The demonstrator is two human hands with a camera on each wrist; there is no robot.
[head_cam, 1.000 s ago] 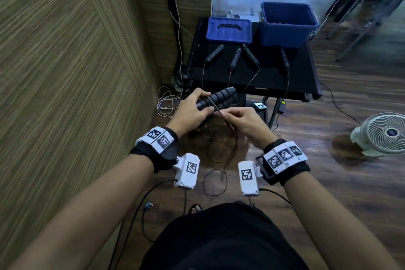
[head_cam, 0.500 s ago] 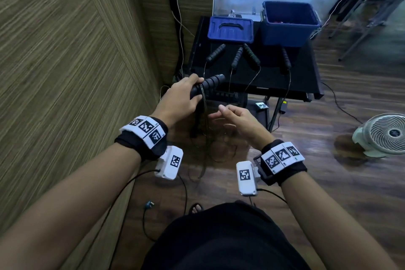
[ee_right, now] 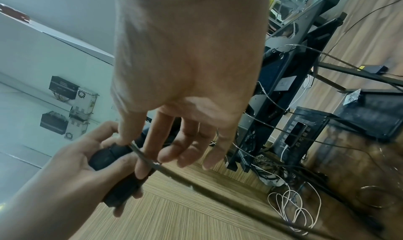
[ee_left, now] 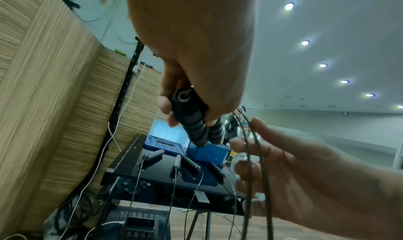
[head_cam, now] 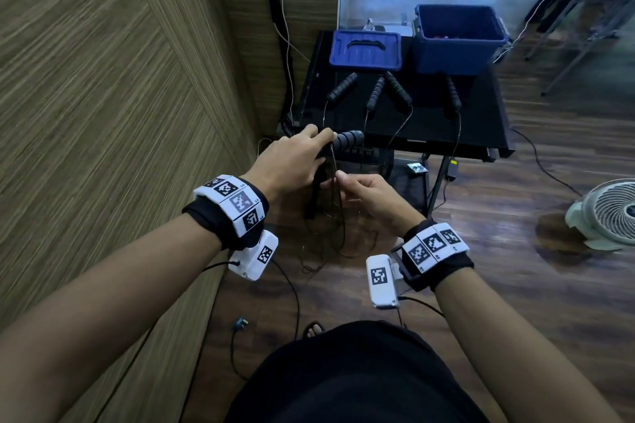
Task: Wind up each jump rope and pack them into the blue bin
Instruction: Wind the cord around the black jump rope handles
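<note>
My left hand (head_cam: 299, 161) grips the two black ribbed handles (head_cam: 347, 141) of one jump rope, side by side, in front of the table edge. Seen from the left wrist, the handles (ee_left: 194, 123) point down and away. My right hand (head_cam: 364, 192) is just below and right of them and pinches the thin cord (head_cam: 338, 216) between thumb and forefinger. Cord loops (ee_left: 257, 157) hang across its fingers (ee_left: 250, 168) toward the floor. The open blue bin (head_cam: 457, 38) stands at the table's far right.
Several more rope handles (head_cam: 342, 86) (head_cam: 398, 87) (head_cam: 453, 93) lie on the black table (head_cam: 481, 127), their cords hanging over its front edge. A blue lid (head_cam: 366, 50) lies left of the bin. A wood-panelled wall is on the left, a white fan (head_cam: 608, 213) on the floor at right.
My left hand has lifted the handles a little toward the table edge. My right hand has shifted along the cord and now pinches it just below the handles.
</note>
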